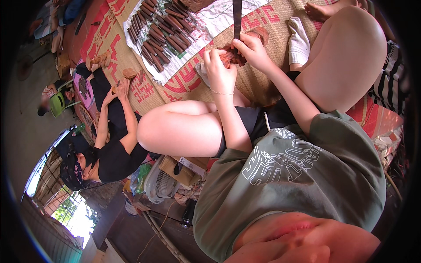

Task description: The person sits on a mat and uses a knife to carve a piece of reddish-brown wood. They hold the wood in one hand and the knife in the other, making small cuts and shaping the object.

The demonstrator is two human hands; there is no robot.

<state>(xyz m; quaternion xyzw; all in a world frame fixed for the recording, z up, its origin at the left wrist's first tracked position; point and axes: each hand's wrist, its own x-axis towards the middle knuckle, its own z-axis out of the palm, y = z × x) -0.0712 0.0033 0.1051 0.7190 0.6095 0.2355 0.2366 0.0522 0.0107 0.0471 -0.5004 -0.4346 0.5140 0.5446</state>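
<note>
My left hand (220, 72) is closed around a reddish-brown carved wooden piece (231, 58), held in front of my folded legs. From the right, my right hand (253, 51) grips the lower end of a long, flat, dark tool (237, 19), perhaps a file, which stands up from the carving. My fingers cover much of the carving, so its shape and the tool's working end cannot be made out. Just beyond my right hand, another reddish wooden piece (259, 34) rests on the woven mat (175, 90).
Several wooden-handled tools (164, 30) lie in rows on a white cloth (204, 33), far left of my hands. At left, a co-worker in black (116, 160) works on a small wooden piece. A fan (164, 184) and cardboard box (182, 170) stand beside my left knee.
</note>
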